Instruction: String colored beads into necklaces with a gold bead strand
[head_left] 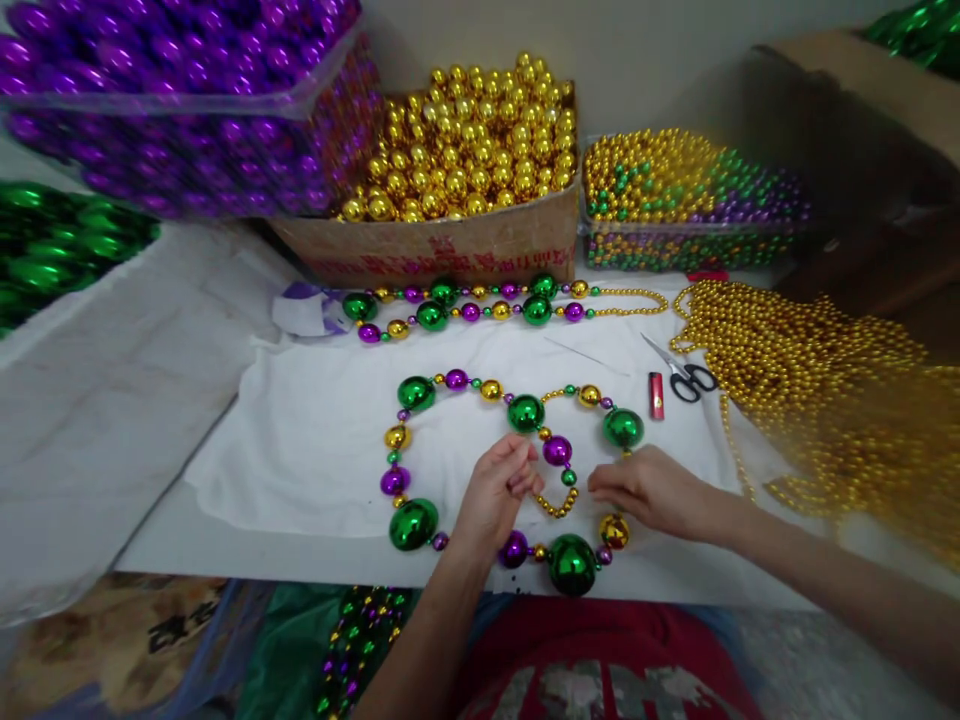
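A bead necklace of large green, purple and gold balls lies in a loop on a white cloth. My left hand is inside the loop, its fingers pinched together on a short strand of small gold beads that hangs in a curve. My right hand lies close to the right, fingers bunched near the strand's other end beside a gold ball; what it holds is hidden.
A second beaded necklace lies behind. Scissors and a red lighter rest right of the loop. A heap of gold bead strings fills the right. Boxes of gold, purple and mixed beads stand at the back.
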